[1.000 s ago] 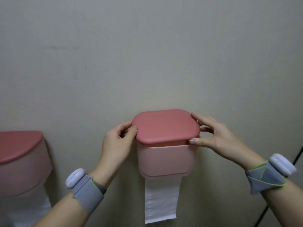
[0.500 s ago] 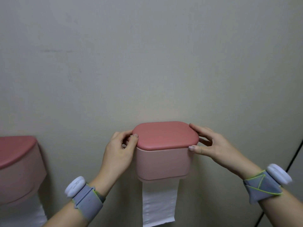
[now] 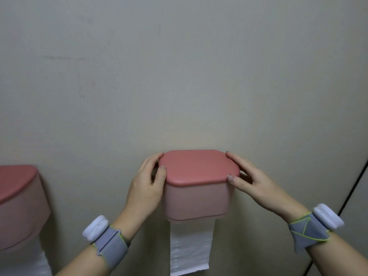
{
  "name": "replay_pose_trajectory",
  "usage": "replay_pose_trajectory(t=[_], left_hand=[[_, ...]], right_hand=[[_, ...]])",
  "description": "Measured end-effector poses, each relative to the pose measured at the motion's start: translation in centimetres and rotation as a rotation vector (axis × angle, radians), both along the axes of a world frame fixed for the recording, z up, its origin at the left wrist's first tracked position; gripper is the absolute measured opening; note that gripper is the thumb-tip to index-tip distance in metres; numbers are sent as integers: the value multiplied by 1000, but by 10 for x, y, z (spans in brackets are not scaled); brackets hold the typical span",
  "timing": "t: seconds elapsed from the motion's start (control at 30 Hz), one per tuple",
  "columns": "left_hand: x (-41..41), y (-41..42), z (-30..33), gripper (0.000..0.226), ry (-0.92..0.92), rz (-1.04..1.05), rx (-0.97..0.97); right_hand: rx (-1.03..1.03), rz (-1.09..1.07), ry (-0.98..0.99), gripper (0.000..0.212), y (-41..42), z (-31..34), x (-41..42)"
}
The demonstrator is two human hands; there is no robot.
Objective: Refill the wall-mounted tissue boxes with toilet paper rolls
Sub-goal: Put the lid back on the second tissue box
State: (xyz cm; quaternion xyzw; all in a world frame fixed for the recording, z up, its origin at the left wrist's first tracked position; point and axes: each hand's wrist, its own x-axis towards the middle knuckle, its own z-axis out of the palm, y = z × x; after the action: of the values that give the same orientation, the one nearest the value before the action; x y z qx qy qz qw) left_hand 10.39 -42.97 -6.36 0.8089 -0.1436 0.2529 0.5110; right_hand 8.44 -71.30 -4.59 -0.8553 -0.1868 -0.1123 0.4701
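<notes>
A pink wall-mounted tissue box [image 3: 195,202] hangs low in the middle of the wall. Its darker pink lid [image 3: 199,168] sits flat and closed on top. A strip of white toilet paper [image 3: 189,250] hangs from the slot under the box. My left hand [image 3: 147,186] grips the lid's left edge, thumb on the front corner and fingers behind. My right hand [image 3: 251,180] grips the lid's right edge the same way. The roll inside is hidden.
A second pink tissue box [image 3: 20,206] with a closed lid hangs at the left edge, paper [image 3: 39,263] trailing below it. The beige wall [image 3: 179,76] fills the view. A dark vertical seam [image 3: 350,196] runs at the far right.
The lid, lifted at the front a second ago, has come down flat onto the box. Both hands stayed on its edges. The box sits lower in view.
</notes>
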Motion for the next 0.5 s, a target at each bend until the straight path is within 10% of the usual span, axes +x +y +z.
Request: replay_pose_trajectory(t=[0.5], left_hand=[[3,9,10,70,-53,12,288]], right_hand=[[-309,-26,-112,80,-12,16,6]])
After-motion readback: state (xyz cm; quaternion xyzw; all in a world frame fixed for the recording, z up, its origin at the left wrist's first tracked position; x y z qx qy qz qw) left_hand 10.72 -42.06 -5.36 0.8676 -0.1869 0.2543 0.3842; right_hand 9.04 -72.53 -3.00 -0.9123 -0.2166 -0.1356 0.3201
